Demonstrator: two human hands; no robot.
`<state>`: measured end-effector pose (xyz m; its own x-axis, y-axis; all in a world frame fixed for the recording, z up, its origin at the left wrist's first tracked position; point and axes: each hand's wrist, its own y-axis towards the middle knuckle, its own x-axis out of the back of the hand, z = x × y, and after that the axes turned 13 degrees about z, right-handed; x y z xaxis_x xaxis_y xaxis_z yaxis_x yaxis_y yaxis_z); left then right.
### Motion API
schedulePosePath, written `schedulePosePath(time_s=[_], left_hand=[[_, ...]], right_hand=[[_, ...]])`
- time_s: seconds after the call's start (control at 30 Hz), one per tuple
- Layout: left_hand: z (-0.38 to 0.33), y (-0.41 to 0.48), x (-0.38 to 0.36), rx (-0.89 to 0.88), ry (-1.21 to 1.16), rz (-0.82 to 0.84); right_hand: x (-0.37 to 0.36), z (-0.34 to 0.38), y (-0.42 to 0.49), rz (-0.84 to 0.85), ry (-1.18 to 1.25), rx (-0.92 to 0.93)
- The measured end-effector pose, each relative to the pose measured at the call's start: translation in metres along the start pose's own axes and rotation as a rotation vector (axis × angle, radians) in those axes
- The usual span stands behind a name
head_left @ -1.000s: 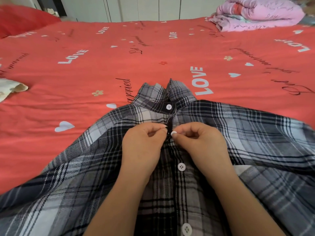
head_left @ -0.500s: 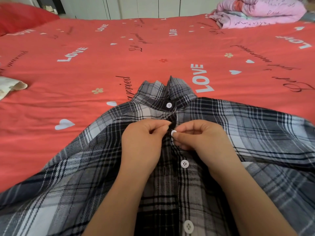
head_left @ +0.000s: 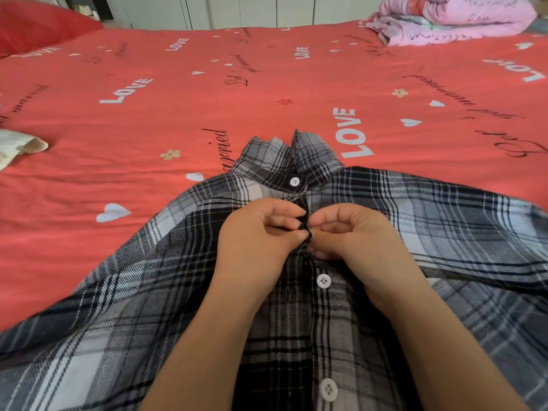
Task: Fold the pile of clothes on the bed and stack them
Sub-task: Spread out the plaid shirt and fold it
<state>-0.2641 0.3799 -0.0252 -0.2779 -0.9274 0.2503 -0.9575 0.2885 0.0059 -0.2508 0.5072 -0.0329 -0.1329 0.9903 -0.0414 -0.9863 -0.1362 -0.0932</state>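
Head view shows us the plaid shirt [head_left: 166, 292] spread flat on the red bed [head_left: 148, 120], woven cloth, white round buttons. Our left hand [head_left: 258, 241] and right hand [head_left: 353, 235] both pinch its dark front edge below the collar, fingers curled tight. Pink bedding [head_left: 450, 19] lies bunched far behind.

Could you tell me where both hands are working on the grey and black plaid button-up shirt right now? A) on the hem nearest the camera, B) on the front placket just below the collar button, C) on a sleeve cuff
B: the left hand and right hand pinch the dark placket edge of the grey and black plaid button-up shirt, just below the white collar button.
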Motion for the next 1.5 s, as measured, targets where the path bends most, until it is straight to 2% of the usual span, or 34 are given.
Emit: schedulePosePath(time_s=[0.4,0.6,0.83,1.1,1.37,1.5], left_hand=[[0.0012,-0.0007,-0.0019,0.010,-0.082,-0.068],[-0.0018,-0.0008,-0.0038,-0.048,0.009,-0.056],[0.0009,0.0000,-0.0042,-0.062,0.122,-0.046],[0.0014,0.0005,-0.0072,-0.118,0.264,-0.070],[0.0003,-0.0005,-0.0072,-0.121,0.323,-0.049],[0.0016,0.0002,-0.0087,-0.074,0.359,-0.095]], right_hand=[[0.0011,-0.0007,0.0002,0.057,0.010,0.024],[0.0009,-0.0032,0.0013,0.032,-0.028,0.047],[0.0020,-0.0025,0.0029,0.015,0.139,-0.020],[-0.0002,-0.0016,0.0033,-0.058,0.139,-0.042],[-0.0005,-0.0023,0.0051,-0.085,0.181,-0.078],[-0.0025,-0.0035,0.0047,-0.089,0.136,-0.013]])
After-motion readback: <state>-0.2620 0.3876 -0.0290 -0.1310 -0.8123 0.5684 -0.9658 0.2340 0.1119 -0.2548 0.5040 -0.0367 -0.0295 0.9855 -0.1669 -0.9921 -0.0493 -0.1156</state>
